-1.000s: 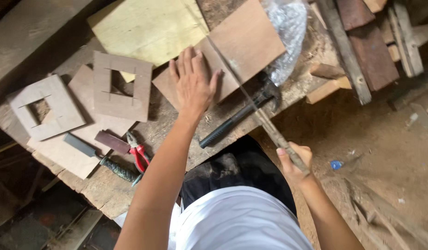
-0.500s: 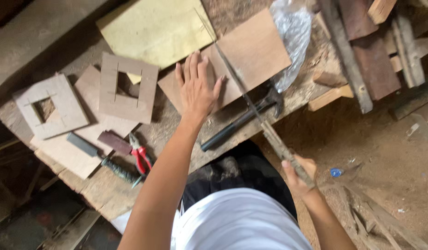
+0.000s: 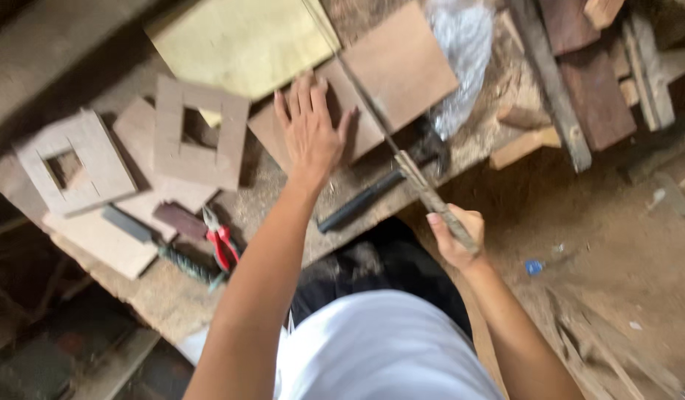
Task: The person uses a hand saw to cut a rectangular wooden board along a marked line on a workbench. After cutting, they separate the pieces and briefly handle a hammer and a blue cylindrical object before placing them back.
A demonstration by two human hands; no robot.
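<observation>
Brown board (image 3: 372, 96) lies flat on the sawdusty bench (image 3: 283, 215); thin, stiff, probably light, best pinned near the cut. Left hand (image 3: 310, 133) presses it, fingers spread; right hand (image 3: 455, 235) wrapped around the saw (image 3: 401, 159) handle

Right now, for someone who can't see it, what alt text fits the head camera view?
Seen from above, a person's left hand presses flat on a brown board on a dusty workbench, while the right hand grips a thin saw crossing the board. Square wooden frames and red-handled pliers lie to the left.
</observation>
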